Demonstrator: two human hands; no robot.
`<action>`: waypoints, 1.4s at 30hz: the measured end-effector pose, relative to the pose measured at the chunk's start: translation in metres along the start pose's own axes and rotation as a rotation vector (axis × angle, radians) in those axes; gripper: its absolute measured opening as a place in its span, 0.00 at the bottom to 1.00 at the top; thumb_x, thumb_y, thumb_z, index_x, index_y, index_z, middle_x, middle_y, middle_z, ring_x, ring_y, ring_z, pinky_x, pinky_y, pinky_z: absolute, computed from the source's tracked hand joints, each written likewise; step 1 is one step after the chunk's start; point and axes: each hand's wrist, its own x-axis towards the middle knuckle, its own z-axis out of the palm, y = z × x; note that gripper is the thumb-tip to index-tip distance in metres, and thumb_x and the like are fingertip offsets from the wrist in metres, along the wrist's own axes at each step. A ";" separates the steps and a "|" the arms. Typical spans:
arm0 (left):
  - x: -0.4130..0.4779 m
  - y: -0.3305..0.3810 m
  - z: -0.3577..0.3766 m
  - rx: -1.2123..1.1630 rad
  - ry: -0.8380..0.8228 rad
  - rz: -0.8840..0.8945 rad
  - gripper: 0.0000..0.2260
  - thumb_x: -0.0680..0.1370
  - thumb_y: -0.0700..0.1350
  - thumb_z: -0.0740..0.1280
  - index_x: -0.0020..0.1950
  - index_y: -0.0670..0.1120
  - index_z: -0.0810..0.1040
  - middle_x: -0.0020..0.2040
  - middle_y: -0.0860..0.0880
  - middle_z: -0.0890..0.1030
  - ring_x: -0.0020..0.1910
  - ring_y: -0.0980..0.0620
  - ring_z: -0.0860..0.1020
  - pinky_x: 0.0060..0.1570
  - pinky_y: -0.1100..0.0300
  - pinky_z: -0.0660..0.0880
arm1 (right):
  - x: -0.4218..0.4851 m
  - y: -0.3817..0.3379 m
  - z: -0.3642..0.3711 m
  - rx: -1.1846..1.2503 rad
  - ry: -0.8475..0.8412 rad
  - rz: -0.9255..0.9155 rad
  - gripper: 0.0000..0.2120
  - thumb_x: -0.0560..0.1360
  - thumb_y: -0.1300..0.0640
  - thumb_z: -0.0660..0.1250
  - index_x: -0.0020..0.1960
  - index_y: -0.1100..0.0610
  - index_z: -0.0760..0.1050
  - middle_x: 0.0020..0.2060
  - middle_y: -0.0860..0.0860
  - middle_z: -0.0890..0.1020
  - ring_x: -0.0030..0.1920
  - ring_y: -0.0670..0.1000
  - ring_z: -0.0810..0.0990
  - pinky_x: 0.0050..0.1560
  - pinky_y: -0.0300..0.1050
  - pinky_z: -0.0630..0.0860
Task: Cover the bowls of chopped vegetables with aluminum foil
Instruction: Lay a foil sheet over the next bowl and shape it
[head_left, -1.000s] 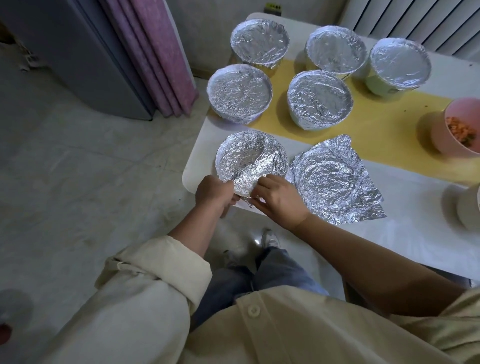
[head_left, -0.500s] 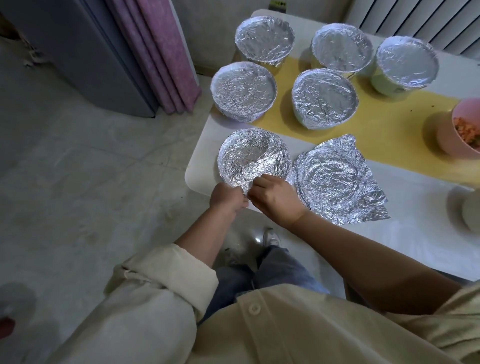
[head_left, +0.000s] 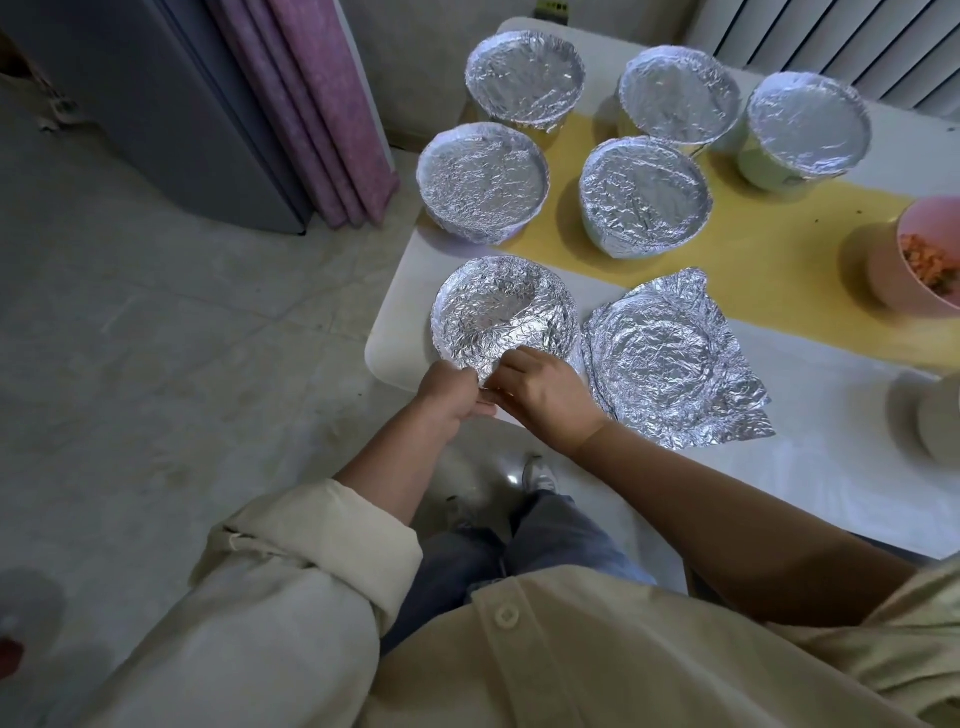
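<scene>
Five round bowls sealed with crumpled aluminium foil (head_left: 644, 195) stand on the white table (head_left: 779, 499). One uncovered pink bowl of chopped vegetables (head_left: 893, 270) sits at the right edge. The left hand (head_left: 449, 387) and right hand (head_left: 545, 395) each pinch the near rim of one dished silver foil sheet (head_left: 504, 312) at the table corner. One loose foil sheet (head_left: 670, 358) lies just beside it.

Five round bowls capped with crinkled silver foil (head_left: 524, 78) (head_left: 680, 93) (head_left: 808, 122) (head_left: 483, 182) (head_left: 644, 195) fill the frame's upper middle. Below are two crumpled silver foil sheets (head_left: 504, 317) (head_left: 670, 358). At the right edge are one pink bowl (head_left: 889, 275) and one pale bowl (head_left: 941, 421).
</scene>
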 end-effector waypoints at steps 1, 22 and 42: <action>0.001 0.001 -0.002 0.001 0.001 0.008 0.15 0.81 0.32 0.52 0.64 0.29 0.69 0.51 0.31 0.79 0.30 0.46 0.80 0.24 0.61 0.79 | -0.001 0.001 -0.001 0.007 -0.016 0.003 0.18 0.78 0.49 0.61 0.42 0.61 0.79 0.37 0.55 0.78 0.38 0.57 0.76 0.37 0.50 0.73; 0.001 -0.005 0.005 -0.037 -0.011 -0.070 0.06 0.82 0.34 0.58 0.49 0.36 0.74 0.43 0.40 0.78 0.39 0.50 0.80 0.29 0.66 0.76 | -0.005 0.004 0.001 -0.091 -0.009 -0.034 0.09 0.72 0.65 0.70 0.34 0.60 0.75 0.32 0.54 0.75 0.33 0.56 0.74 0.33 0.47 0.65; -0.002 -0.007 0.001 0.155 0.037 -0.002 0.10 0.81 0.39 0.55 0.54 0.35 0.73 0.32 0.41 0.81 0.24 0.51 0.79 0.16 0.70 0.62 | -0.003 0.001 0.003 0.006 0.004 0.003 0.15 0.77 0.55 0.62 0.36 0.60 0.78 0.34 0.54 0.75 0.35 0.56 0.74 0.34 0.48 0.69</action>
